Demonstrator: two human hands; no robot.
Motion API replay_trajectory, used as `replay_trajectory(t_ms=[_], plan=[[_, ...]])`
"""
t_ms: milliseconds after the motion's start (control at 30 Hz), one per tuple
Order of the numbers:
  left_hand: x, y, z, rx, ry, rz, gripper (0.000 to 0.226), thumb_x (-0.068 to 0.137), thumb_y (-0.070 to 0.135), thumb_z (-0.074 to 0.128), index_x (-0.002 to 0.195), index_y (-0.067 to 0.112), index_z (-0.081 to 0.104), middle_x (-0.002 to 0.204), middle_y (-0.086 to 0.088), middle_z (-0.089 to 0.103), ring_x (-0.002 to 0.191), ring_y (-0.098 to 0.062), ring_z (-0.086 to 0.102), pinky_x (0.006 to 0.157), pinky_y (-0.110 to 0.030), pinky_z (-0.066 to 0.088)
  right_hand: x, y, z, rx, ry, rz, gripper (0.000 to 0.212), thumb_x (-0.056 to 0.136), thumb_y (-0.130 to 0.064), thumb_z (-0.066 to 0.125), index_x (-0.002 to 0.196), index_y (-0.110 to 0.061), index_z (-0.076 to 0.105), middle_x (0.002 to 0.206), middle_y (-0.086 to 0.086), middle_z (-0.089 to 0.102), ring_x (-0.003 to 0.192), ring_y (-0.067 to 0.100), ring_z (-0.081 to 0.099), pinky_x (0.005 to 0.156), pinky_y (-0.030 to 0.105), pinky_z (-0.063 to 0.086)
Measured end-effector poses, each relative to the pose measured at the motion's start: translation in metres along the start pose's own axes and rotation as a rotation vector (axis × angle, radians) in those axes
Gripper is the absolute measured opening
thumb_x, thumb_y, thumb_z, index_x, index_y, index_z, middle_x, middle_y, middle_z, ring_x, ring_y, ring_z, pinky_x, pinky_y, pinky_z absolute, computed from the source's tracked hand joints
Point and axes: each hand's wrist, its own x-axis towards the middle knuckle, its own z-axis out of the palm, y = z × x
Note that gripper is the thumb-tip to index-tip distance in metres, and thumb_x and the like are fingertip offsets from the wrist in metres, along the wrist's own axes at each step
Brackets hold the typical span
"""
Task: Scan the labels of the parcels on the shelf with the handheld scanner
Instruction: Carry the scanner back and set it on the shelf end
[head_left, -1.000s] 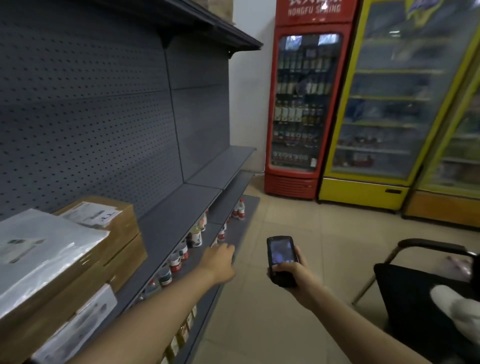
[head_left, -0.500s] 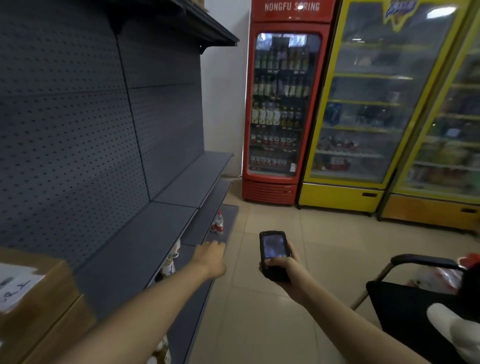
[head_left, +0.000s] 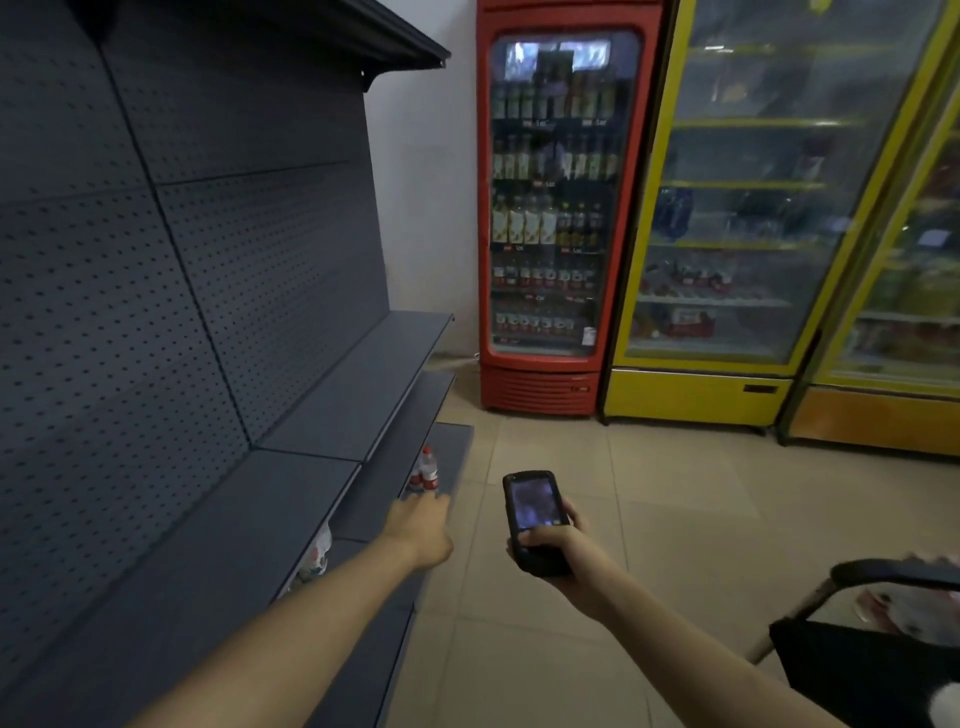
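My right hand (head_left: 563, 551) grips a black handheld scanner (head_left: 532, 512), held upright over the tiled floor with its lit screen facing me. My left hand (head_left: 423, 527) reaches forward beside the front edge of the grey metal shelf (head_left: 208, 545), palm down and holding nothing, its fingers loosely together. The shelf board in view is bare. No parcels are in view.
Small bottles (head_left: 427, 470) stand on the lower shelf levels. A red drinks fridge (head_left: 556, 218) and yellow fridges (head_left: 769, 218) line the far wall. A black chair (head_left: 872, 649) with a white bag on it stands at the lower right. Open tiled floor lies ahead.
The view has swung right along the shelf, so the cardboard parcels at the left have left the frame. Both hands keep much the same pose, the scanner still in my right hand.
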Motion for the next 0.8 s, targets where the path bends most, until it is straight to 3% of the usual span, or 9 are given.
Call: replay_trajectory(t_ms=[100,333,567,800], plan=[[0.043,0.008,-0.015,-0.031,0.018,-0.025,0.034,0.087,0.026,0.052,0.117,0.011,0.050,0.125,-0.011,0.053,0.113,-0.029,0.053,0.087,-0.036,0.042,0.033,-0.030,-0.009,-0.023,-0.014,0.015,0.099,0.062,0.011,0.071,0.146,-0.022,0.032,0.114,0.024,0.062,0.077,0.037,0.070,0.071,0.043,0.057],[0.112,0.018,-0.014,-0.022,-0.014,-0.046,0.035,0.086,0.026,0.052,0.118,0.013,0.051,0.124,-0.012,0.054,0.114,-0.030,0.053,0.086,-0.035,0.045,0.105,-0.071,-0.027,-0.024,-0.019,0.021,0.082,0.075,0.015,0.064,0.144,-0.020,0.035,0.114,0.021,0.062,0.083,0.036,0.069,0.079,0.046,0.057],[0.204,-0.003,-0.029,-0.013,-0.001,-0.069,0.043,0.086,0.025,0.053,0.127,0.013,0.049,0.128,-0.010,0.052,0.118,-0.028,0.052,0.092,-0.036,0.043,0.192,-0.105,-0.016,-0.020,-0.061,0.010,0.066,0.078,0.018,0.058,0.133,-0.015,0.047,0.100,0.017,0.065,0.073,0.031,0.068,0.070,0.041,0.057],[0.320,-0.031,-0.054,-0.046,0.022,-0.035,0.034,0.086,0.024,0.054,0.117,0.011,0.050,0.121,-0.009,0.054,0.110,-0.027,0.054,0.084,-0.035,0.043,0.295,-0.154,0.004,-0.037,-0.053,-0.023,0.064,0.077,0.018,0.057,0.133,-0.011,0.048,0.096,0.020,0.065,0.074,0.032,0.068,0.072,0.042,0.054]])
